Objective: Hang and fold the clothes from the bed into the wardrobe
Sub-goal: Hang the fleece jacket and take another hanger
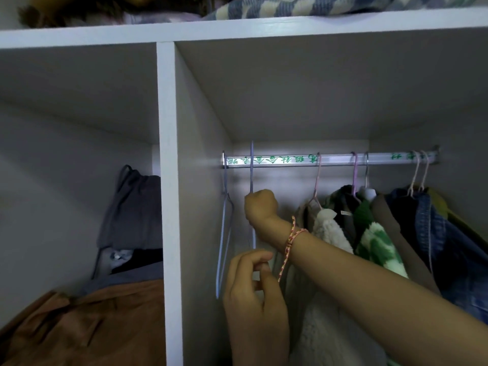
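My right hand (261,204), a braided cord on its wrist, grips the neck of a thin pale blue hanger (251,170) that carries no garment. The hanger's hook stands a little higher than the silver rail (335,159) in the right wardrobe compartment. Below it, my left hand (253,286) has its fingers curled around the hanger's lower wire, which they mostly hide. A second bare pale blue hanger (224,233) hangs from the rail's far left end, against the divider.
Several garments hang on the right half of the rail, among them a white fleece (330,231), a green-and-white fleece (375,241) and denim (433,233). Beyond the white divider (169,180), the left compartment holds a grey drawstring bag (134,207) and brown cloth (92,323). A striped blanket (290,6) lies on the top shelf.
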`<action>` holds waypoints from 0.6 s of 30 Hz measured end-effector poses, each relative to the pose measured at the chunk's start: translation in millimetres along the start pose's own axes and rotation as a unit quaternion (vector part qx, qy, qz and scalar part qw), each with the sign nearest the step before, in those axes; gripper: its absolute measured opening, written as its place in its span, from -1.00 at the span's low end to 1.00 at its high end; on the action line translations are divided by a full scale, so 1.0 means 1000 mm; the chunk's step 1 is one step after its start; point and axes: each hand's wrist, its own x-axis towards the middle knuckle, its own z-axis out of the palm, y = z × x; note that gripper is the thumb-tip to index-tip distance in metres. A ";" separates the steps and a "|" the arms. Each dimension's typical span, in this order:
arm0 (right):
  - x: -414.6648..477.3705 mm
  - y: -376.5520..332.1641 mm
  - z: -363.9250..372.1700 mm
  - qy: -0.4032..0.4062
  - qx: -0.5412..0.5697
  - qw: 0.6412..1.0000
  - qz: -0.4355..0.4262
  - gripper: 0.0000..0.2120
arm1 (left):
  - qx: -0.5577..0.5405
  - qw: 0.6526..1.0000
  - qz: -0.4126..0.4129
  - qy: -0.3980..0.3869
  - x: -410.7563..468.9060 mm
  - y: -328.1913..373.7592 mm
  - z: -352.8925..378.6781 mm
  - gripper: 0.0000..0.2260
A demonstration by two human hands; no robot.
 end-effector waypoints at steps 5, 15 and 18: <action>-0.004 0.006 -0.025 0.002 0.011 0.999 -0.032 -0.67 | -0.025 1.000 0.000 0.003 -0.008 0.004 0.001 -0.86; -0.062 -0.016 -0.138 -0.057 0.056 0.994 -0.075 -0.62 | -0.081 0.978 -0.188 -0.027 -0.031 0.029 0.027 -0.78; -0.095 -0.014 -0.176 -0.047 0.030 0.995 -0.087 -0.62 | -0.155 0.943 -0.291 -0.053 -0.048 0.053 0.037 -0.68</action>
